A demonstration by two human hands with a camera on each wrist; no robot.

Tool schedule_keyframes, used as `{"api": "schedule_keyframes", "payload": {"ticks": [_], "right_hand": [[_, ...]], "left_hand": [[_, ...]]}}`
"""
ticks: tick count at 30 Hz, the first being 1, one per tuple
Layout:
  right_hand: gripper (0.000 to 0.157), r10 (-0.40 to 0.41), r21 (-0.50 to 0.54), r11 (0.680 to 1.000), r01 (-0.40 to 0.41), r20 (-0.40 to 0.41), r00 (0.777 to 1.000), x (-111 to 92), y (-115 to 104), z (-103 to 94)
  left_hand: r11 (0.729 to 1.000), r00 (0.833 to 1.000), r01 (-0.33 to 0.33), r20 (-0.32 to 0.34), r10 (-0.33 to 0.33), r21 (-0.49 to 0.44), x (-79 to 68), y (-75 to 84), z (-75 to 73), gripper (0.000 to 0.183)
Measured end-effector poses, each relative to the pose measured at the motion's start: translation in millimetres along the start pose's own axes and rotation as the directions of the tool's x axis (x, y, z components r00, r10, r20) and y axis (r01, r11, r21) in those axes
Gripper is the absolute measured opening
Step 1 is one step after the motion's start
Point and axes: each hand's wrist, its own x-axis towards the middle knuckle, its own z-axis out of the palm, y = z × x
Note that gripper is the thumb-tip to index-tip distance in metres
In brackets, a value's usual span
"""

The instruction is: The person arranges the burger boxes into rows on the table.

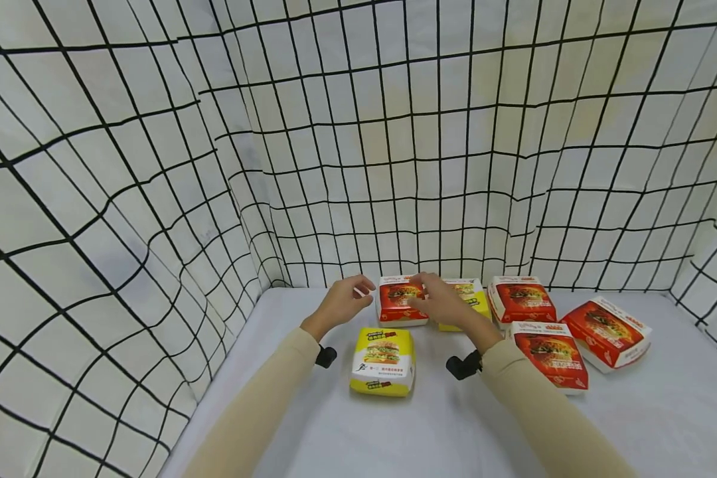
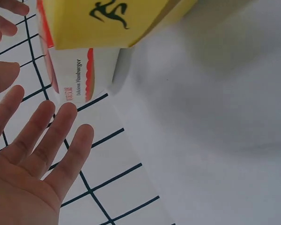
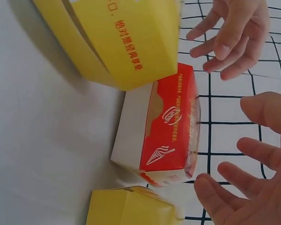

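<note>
A yellow burger box (image 1: 382, 362) lies on the white tabletop in front, between my forearms. Behind it, against the net, is a red burger box (image 1: 388, 309). My left hand (image 1: 342, 305) hovers left of that red box, fingers spread and apart from it in the left wrist view. Over the right side of the red box reaches my right hand (image 1: 445, 304), partly covering it and a second yellow box (image 1: 477, 300) in the head view. Nothing lies between the right fingers in the right wrist view, where both palms (image 3: 267, 183) face each other.
To the right stand three more red burger boxes: one at the back (image 1: 522, 299), one nearer (image 1: 550, 352), and one tilted beside it (image 1: 609, 332). A black grid net (image 1: 412, 159) over white cloth walls the table's back and left sides.
</note>
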Motion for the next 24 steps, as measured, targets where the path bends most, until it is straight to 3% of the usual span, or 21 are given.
{"api": "schedule_keyframes", "payload": {"ticks": [4, 9, 19, 24], "right_hand": [[0.06, 0.016, -0.101, 0.995, -0.014, 0.018, 1.0, 9, 4, 5.3], [0.063, 0.02, -0.234, 0.972, -0.012, 0.028, 0.999, 17, 10, 12.4], [0.063, 0.073, -0.293, 0.954, -0.06, 0.035, 0.997, 21, 8, 25.3], [0.053, 0.047, -0.323, 0.945, -0.041, 0.012, 0.999, 22, 7, 29.1]], "left_hand": [[0.999, 0.997, 0.014, 0.081, -0.018, 0.047, 6.6, -0.3, 7.9, 0.034], [0.994, 0.992, 0.005, 0.125, -0.018, 0.107, 12.2, -2.9, 15.1, 0.049], [0.986, 0.982, 0.015, 0.183, -0.046, 0.168, 18.6, -12.4, 20.3, 0.053], [0.988, 0.981, 0.02, 0.188, -0.05, 0.156, 18.0, -14.7, 17.7, 0.051]]}}
